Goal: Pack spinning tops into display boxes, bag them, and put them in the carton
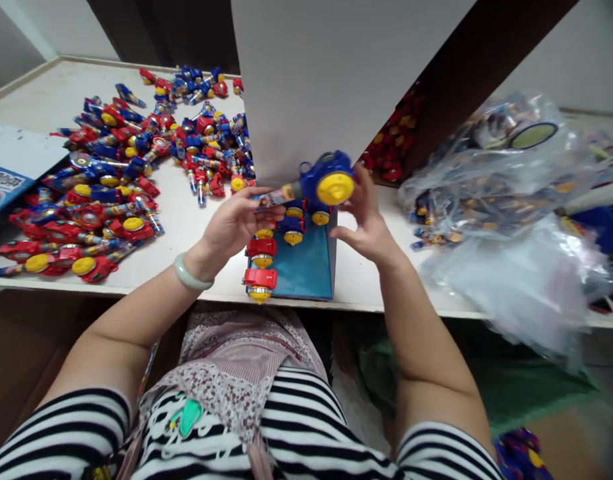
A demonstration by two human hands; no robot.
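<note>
My left hand point(239, 223) is closed on the clear tube of a blue toy spinning-top launcher point(326, 180), which has a yellow top on its head. The launcher is raised over a blue box point(306, 270) at the table's front edge. My right hand point(366, 223) is beside the launcher's head, with thumb and fingers apart; whether its fingertips touch the toy I cannot tell. Along the box, red launchers point(260, 252) sit in a column at the left, and blue launchers point(293, 227) sit further back, partly hidden by my left hand.
Piles of red and blue launchers point(91, 207) cover the table's left side. A tall white board point(331, 80) rises behind the box, with more red toys point(396, 137) in a dark carton to its right. Clear plastic bags point(506, 180) of small items lie at the right.
</note>
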